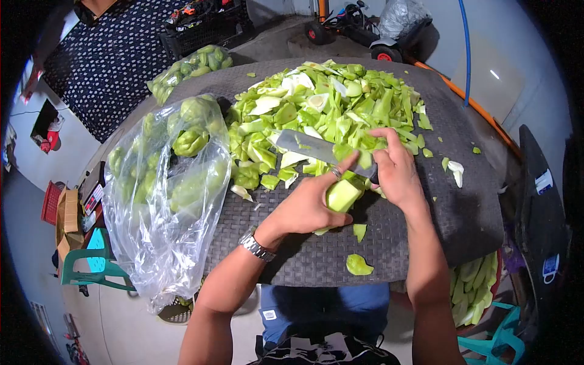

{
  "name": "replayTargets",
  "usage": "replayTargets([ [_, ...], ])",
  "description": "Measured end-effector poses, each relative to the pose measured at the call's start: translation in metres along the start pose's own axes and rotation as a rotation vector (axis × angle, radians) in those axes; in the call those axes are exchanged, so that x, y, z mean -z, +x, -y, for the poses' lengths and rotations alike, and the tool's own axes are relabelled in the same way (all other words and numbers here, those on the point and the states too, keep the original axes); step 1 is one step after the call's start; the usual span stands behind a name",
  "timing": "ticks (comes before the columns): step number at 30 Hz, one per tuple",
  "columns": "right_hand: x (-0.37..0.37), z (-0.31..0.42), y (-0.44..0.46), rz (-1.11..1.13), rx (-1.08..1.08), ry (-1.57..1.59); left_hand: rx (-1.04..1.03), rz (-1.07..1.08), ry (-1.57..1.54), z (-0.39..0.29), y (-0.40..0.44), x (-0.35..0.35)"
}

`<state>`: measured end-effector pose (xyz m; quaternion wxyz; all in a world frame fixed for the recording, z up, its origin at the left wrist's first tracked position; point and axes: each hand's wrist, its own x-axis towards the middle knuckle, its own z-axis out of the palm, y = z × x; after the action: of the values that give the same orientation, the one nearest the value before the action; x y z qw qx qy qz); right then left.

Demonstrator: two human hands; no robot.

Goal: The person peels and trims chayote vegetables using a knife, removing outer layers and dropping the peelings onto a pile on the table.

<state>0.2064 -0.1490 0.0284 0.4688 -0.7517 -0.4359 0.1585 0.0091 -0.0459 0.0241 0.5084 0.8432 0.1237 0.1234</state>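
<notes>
A pale green peeled vegetable [343, 196] is gripped in my left hand [309, 204], which wears a ring and a metal watch. My right hand [396, 171] is closed on a wide-bladed knife [309, 148] by its dark handle, the blade pointing left just above the vegetable. Beyond both hands a large heap of green peels and cut pieces [340, 103] covers the back of the woven dark table [444, 225]. A loose green scrap [359, 264] lies near the front edge.
At the left a clear plastic bag [167, 188] holds whole green vegetables; another bag [191, 70] lies behind it. A person in a dotted garment [103, 67] stands at the back left. Below the right edge, a container holds pale green pieces [471, 289] beside a teal chair [502, 334].
</notes>
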Motion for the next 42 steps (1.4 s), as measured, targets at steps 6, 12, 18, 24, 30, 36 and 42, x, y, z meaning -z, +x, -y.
replayTargets([
  [6, 0.004, 0.005, 0.001, 0.02, -0.108, -0.028, 0.171, -0.277, -0.008, 0.005, 0.003, 0.012],
  [12, 0.009, -0.006, 0.006, -0.072, -0.102, -0.103, 0.223, -0.754, 0.058, 0.004, 0.002, 0.026],
  [18, 0.007, -0.007, 0.006, -0.083, -0.072, -0.074, 0.054, -0.265, 0.042, 0.001, 0.001, 0.023],
  [24, 0.009, -0.015, 0.011, -0.101, -0.102, -0.105, 0.344, -0.482, 0.187, 0.008, 0.005, 0.014],
  [30, 0.004, -0.005, 0.005, -0.001, -0.041, -0.004, 0.304, -0.37, -0.787, 0.022, 0.007, 0.022],
  [36, -0.008, -0.01, 0.003, 0.023, 0.128, 0.101, 0.317, -0.302, -0.802, 0.012, 0.008, 0.009],
  [42, -0.013, 0.01, -0.009, 0.142, 0.314, -0.038, 0.344, -0.34, -0.778, 0.027, 0.012, 0.003],
])
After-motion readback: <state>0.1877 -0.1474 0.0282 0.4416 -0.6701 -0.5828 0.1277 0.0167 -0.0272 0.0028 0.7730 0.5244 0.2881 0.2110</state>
